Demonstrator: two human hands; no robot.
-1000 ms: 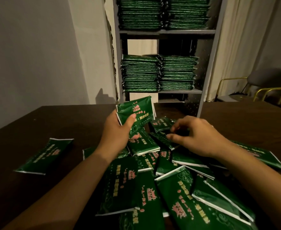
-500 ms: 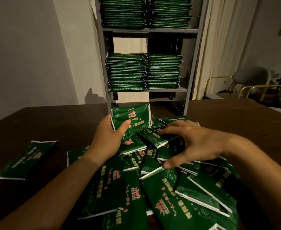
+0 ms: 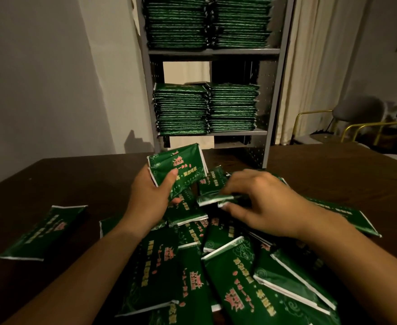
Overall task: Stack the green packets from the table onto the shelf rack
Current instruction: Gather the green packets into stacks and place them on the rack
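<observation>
The left hand [image 3: 150, 198] gripped a small bundle of green packets [image 3: 177, 168], thumb across the front, raised above the pile. The right hand [image 3: 261, 205] pinched the edge of another packet [image 3: 212, 200] lifted off the loose heap [image 3: 228, 277] on the dark table [image 3: 75, 184]. One stray packet [image 3: 44, 232] lay apart, left. Behind stood the grey shelf rack [image 3: 272, 109] with neat stacks [image 3: 207, 109].

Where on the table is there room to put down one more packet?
Bare brown table lies between the lone packet at the left and the left hand. Another bare patch is right of the shelf rack, behind the pile. The middle is crowded: the pile of packets overlaps under both hands.
</observation>
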